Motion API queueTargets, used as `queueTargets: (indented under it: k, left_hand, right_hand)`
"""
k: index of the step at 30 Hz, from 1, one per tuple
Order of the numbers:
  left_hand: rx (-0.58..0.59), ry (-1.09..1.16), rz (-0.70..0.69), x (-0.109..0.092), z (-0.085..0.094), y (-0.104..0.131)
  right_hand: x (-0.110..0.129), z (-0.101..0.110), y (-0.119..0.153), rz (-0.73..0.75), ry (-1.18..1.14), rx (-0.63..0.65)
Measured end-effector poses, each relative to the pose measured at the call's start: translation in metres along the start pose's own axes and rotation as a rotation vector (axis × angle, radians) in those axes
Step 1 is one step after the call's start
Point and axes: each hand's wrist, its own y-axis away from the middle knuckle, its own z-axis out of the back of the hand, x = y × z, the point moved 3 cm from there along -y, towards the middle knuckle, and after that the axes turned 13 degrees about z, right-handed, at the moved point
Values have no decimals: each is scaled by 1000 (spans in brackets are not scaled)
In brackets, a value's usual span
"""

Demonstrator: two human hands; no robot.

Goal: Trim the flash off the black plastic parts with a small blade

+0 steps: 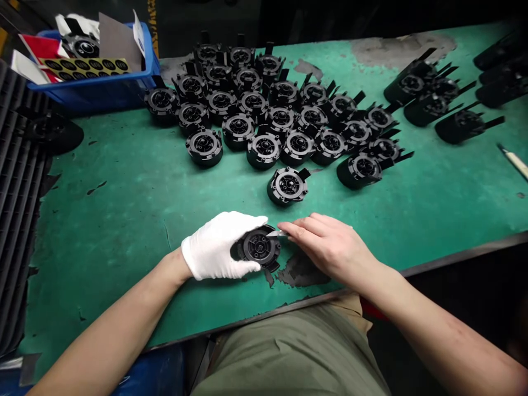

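My left hand [225, 246], in a white glove, is wrapped round the side of a round black plastic housing [259, 248] near the table's front edge. The ringed face of that housing points up toward me. From the right, my bare right hand [325, 242] pinches a small knife [275, 234] whose pale pointed blade touches or lies just over the housing's upper right rim. Most of the knife's handle is hidden in my fingers. Just beyond my hands stands another black housing [287, 186] of the same kind, with a tab sticking out.
Several like housings [264, 147] crowd the back middle of the green table [136, 181]. More housings [427, 104] stand at the right. A blue bin [103, 91] with papers and parts is at back left, beside a ribbed black surface [18, 209]. A pen-like tool [513, 159] lies far right.
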Motion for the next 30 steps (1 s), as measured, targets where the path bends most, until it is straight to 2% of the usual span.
queueTargets:
  k: [4, 12, 26, 30]
  left_hand:
    - [23, 25, 5, -1, 2, 0]
    - [45, 45, -1, 2, 2, -3]
    - [53, 79, -9, 0, 2, -7]
    - [51, 88, -28, -2, 4, -8]
  right_hand:
    - [1, 5, -6, 76, 95, 45]
    - [8, 2, -7, 52, 93, 30]
    - [2, -1, -8, 115, 104, 90]
    - [1, 2, -9, 91, 76, 29]
